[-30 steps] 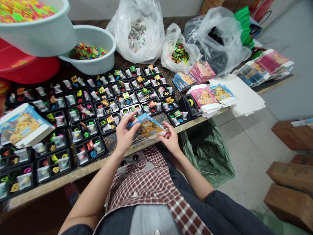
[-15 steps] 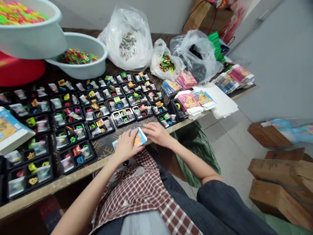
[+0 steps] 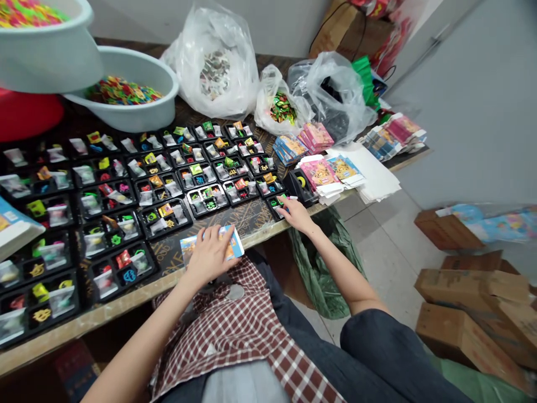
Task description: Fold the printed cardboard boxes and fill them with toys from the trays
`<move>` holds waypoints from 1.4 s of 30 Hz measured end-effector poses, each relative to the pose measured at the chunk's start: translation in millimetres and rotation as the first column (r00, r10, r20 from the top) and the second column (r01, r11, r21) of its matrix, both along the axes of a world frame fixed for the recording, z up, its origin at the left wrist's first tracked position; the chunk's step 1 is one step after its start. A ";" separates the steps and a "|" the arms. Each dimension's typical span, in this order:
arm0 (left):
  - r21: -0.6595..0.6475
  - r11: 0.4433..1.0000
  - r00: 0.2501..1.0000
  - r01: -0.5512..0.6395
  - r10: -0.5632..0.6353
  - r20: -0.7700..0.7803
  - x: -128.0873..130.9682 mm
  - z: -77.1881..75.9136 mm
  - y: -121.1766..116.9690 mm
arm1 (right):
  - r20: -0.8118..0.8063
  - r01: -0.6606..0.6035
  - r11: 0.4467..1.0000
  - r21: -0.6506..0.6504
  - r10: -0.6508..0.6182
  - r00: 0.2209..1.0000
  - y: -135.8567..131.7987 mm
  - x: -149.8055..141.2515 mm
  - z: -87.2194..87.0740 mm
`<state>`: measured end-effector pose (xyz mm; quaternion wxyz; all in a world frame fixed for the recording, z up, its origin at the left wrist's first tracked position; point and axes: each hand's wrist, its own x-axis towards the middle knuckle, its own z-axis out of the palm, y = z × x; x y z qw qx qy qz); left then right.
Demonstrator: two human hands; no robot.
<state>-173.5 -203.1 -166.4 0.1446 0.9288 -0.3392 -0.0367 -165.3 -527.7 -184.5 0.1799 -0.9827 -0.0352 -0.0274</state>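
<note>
My left hand (image 3: 210,254) grips a small blue printed box (image 3: 187,247) at the table's front edge, fingers wrapped over it. My right hand (image 3: 296,214) reaches out to the right and its fingers rest on a black tray (image 3: 278,202) of small coloured toys at the end of the near row. Whether the fingers pinch the tray I cannot make out. Many more black trays (image 3: 126,201) with toys and clear packets cover the table in rows.
Pale basins (image 3: 126,115) of coloured pieces stand at the back left, plastic bags (image 3: 218,61) at the back. Stacks of flat pink and blue cartons (image 3: 331,173) lie to the right. A green bag (image 3: 319,268) hangs under the table; cardboard boxes (image 3: 470,313) sit on the floor.
The blue box went from both hands, held up, down to the table edge under the left hand. The right hand let go and moved right to the end tray.
</note>
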 end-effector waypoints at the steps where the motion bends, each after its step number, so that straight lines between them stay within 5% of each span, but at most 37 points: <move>1: -0.005 1.000 1.000 -0.004 0.004 0.000 -0.3 0.0 0.0 | -0.019 0.002 1.000 0.029 -0.001 1.000 2.8 1.6 0.3; 11: 0.091 0.990 0.983 -0.107 0.119 -0.141 15.1 25.0 14.3 | -0.095 -0.078 0.919 0.386 0.123 0.988 52.4 15.4 10.1; 16: 0.052 0.994 0.982 -0.099 0.106 -0.154 24.2 38.4 26.6 | -0.022 -0.236 0.956 0.176 0.243 0.970 36.6 28.3 16.6; 22: -0.177 0.979 0.987 -0.105 0.082 -0.136 33.3 22.4 26.3 | -0.202 -0.387 0.922 0.017 0.382 0.902 33.3 35.1 17.1; 29: -0.295 0.955 0.964 -0.040 -0.042 -0.264 36.1 10.5 26.2 | -0.231 -0.470 0.882 0.031 0.464 0.855 40.6 43.6 13.3; 34: -0.294 0.949 0.966 -0.114 0.037 -0.254 37.5 12.6 26.6 | -0.166 -0.502 0.862 0.074 0.507 0.846 42.0 43.6 14.9; 42: -0.266 0.946 0.977 -0.184 0.146 -0.157 27.8 14.7 14.8 | 0.005 -0.571 0.815 0.102 0.573 0.819 66.1 38.9 51.6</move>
